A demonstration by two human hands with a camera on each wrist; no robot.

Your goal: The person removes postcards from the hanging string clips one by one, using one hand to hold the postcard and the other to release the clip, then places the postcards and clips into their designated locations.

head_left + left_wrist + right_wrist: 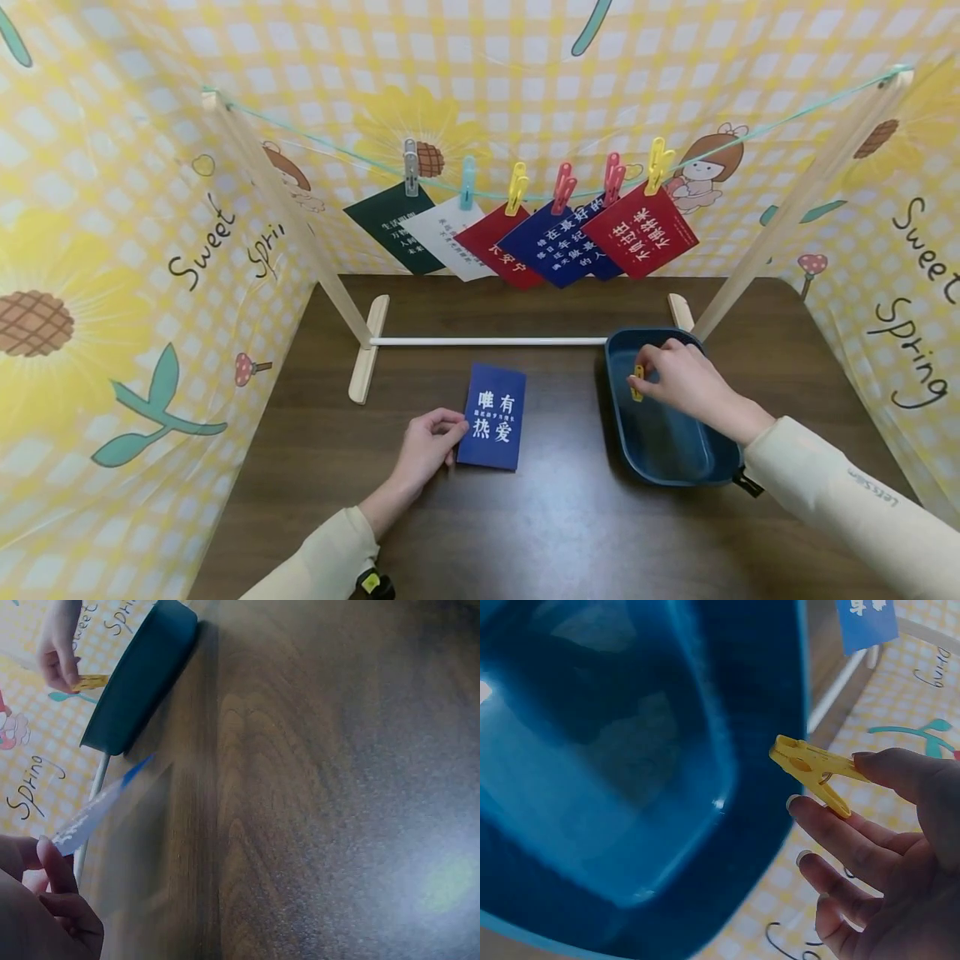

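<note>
pinched clothespin [792, 755], pinched blue card [492, 417] (seemingly tilted)

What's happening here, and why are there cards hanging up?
Someone is busy with cards and clips. Their left hand pinches a blue card with white writing. Their right hand holds a yellow clip at the dark blue bin. Six other cards hang from a green string because colorful clips hold them there. The blue card isn't hung up yet.
</note>
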